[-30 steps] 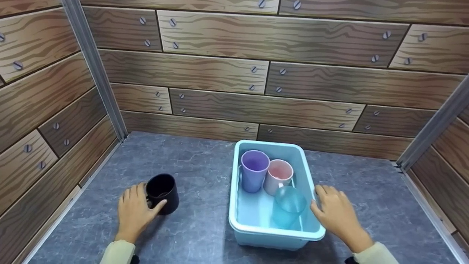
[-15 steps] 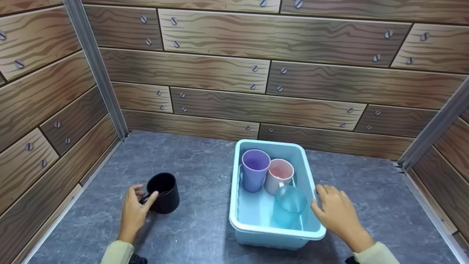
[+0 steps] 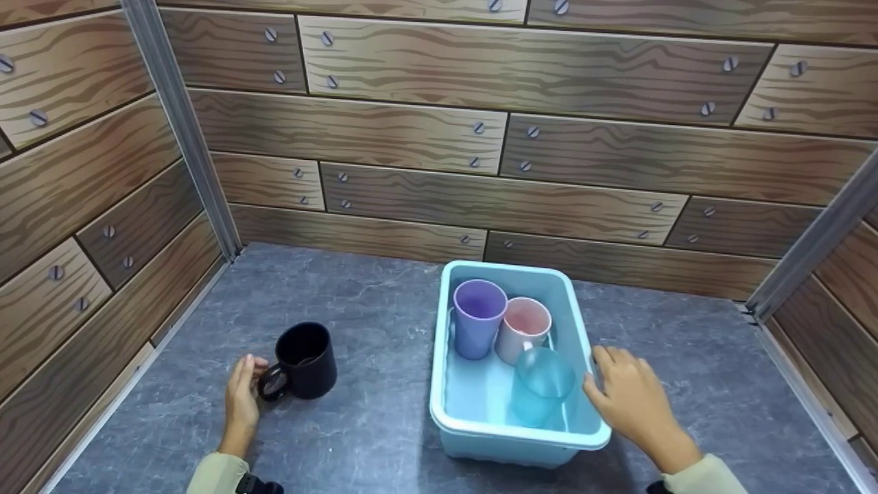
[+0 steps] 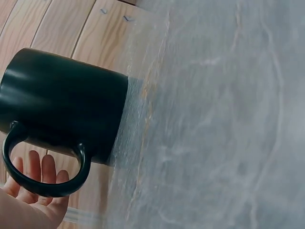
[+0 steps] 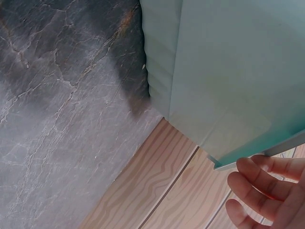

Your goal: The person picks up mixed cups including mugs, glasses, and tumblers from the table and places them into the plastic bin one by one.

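Observation:
A black mug (image 3: 312,370) stands upright on the left, its handle turned toward my left hand (image 3: 241,398). That hand is just left of the handle, its fingers loosely bent and holding nothing; in the left wrist view the fingers (image 4: 48,169) show behind the handle loop. My right hand (image 3: 634,398) rests at the right rim of a light blue plastic bin (image 3: 507,447), fingertips right at the rim's edge in the right wrist view. Inside the bin stand a purple cup (image 3: 475,333), a pink mug (image 3: 514,343) and a translucent blue cup (image 3: 538,391).
All of this sits on a dark grey marbled tabletop (image 3: 377,343). Wood-patterned panels (image 3: 411,137) enclose the back and both sides, with metal posts (image 3: 182,123) at the corners. Grey table surface lies between the black mug and the bin.
My left hand has let go of the black mug and drawn back to the left, baring its handle. The mug stays in place, and the right hand stays at the bin rim.

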Available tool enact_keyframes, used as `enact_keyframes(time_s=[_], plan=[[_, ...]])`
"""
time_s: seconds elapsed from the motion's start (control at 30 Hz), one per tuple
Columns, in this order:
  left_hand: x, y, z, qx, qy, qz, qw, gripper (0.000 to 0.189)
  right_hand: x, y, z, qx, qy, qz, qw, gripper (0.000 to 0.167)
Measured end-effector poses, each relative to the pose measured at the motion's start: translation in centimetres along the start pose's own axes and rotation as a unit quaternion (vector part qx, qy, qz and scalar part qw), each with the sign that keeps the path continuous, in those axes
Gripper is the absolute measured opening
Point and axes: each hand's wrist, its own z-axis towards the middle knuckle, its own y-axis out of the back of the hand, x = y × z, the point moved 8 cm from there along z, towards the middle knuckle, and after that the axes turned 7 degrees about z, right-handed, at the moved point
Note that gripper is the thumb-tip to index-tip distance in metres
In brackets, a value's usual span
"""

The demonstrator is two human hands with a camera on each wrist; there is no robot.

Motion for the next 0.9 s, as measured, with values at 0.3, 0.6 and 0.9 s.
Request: enact_keyframes(time_s=[0.3, 0.6, 0.9], plan=[[0.54, 0.03, -0.37, 0.021, 0.029, 0.038, 0.9986, 0.051, -0.07, -0.09, 0.02, 0.001, -0.002, -0.003, 1.0, 0.024], [0.55, -0.38, -0.51, 0.046, 0.035, 0.028, 0.9979, 0.055, -0.11, -0.08, 0.03, 0.005, -0.005, 0.0, 1.0, 0.02], [0.08, -0.41, -0.2, 0.03, -0.005, 0.16, 0.9867, 0.053, -0.08, -0.09, 0.09, 0.005, -0.008, 0.001, 1.0, 0.022]])
